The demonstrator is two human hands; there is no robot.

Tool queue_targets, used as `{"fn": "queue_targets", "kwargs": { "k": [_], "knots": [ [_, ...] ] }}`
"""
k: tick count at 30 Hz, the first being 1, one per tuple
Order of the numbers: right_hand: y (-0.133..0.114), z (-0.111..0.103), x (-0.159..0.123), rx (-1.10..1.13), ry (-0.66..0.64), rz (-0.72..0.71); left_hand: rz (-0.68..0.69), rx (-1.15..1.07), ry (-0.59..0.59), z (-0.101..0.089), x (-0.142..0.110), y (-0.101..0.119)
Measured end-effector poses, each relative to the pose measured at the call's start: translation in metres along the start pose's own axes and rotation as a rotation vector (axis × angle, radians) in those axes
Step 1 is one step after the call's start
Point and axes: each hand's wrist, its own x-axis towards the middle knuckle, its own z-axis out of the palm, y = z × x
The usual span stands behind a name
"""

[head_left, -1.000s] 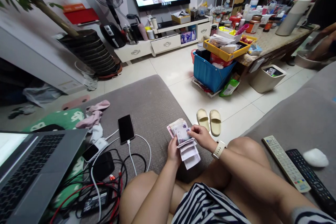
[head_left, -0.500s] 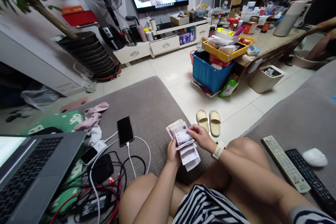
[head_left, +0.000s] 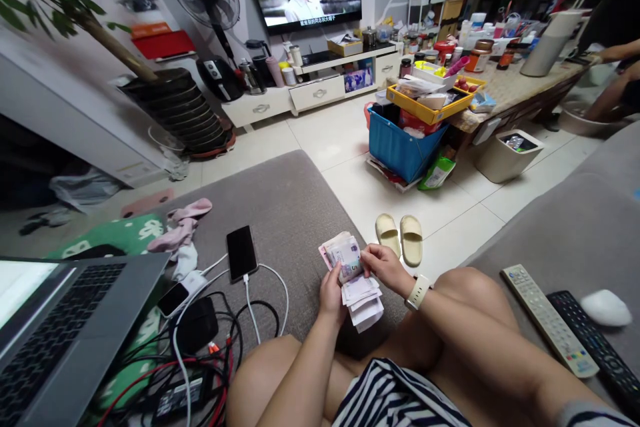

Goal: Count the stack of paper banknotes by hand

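Above the grey sofa point(head_left: 280, 207), grips a bundle of banknotes point(head_left: 349, 255) in the left hand point(head_left: 332, 295), angled forward; pinches its right edge with the right hand point(head_left: 385, 267), reaching inward.

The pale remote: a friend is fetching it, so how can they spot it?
On the right of the picture, find the grey upholstered surface. There, the pale remote lies beside the black remote. Its light body, with coloured buttons near one end, sets it apart.
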Motion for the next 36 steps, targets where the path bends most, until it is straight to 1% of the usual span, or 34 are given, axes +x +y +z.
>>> {"fn": "queue_targets", "kwargs": {
  "k": [4, 6, 10, 15, 17, 21, 24, 28, 31, 36],
  "knots": [
    [0.0054, -0.0019, 0.0029, -0.093, 0.115, -0.001, -0.021, -0.001, 0.001, -0.0009, -0.0008, 0.0004],
    [0.0071, -0.0031, 0.0041, -0.148, 0.15, -0.002, -0.028, 0.02, -0.002, -0.0013, -0.0021, 0.0011],
    [0.0075, -0.0036, 0.0045, -0.184, 0.162, -0.009, -0.026, 0.054, -0.013, -0.0022, -0.0023, 0.001],
    [0.0074, -0.0035, 0.003, -0.249, 0.174, -0.035, -0.015, 0.035, -0.068, -0.0035, -0.0002, -0.0023],
    [0.008, -0.0039, 0.0026, -0.262, 0.178, -0.036, -0.017, 0.031, -0.058, -0.0034, -0.0002, -0.0029],
    [0.0095, -0.0045, 0.0025, -0.251, 0.171, -0.043, -0.023, 0.026, 0.007, -0.0022, -0.0014, -0.0016],
    [0.01, -0.0046, 0.0021, -0.234, 0.154, -0.049, -0.008, 0.016, 0.034, -0.0015, -0.0013, -0.0006],
    [0.0086, -0.0047, 0.0014, -0.205, 0.131, -0.052, -0.012, 0.001, 0.042, -0.0013, -0.0004, -0.0009],
    [0.0065, -0.0044, 0.0014, -0.144, 0.111, -0.052, -0.019, 0.007, 0.041, -0.0004, -0.0012, -0.0004],
    [0.0023, -0.0027, 0.0009, -0.048, 0.098, -0.031, 0.016, 0.021, 0.031, 0.0016, -0.0029, 0.0018]
  ]
}}
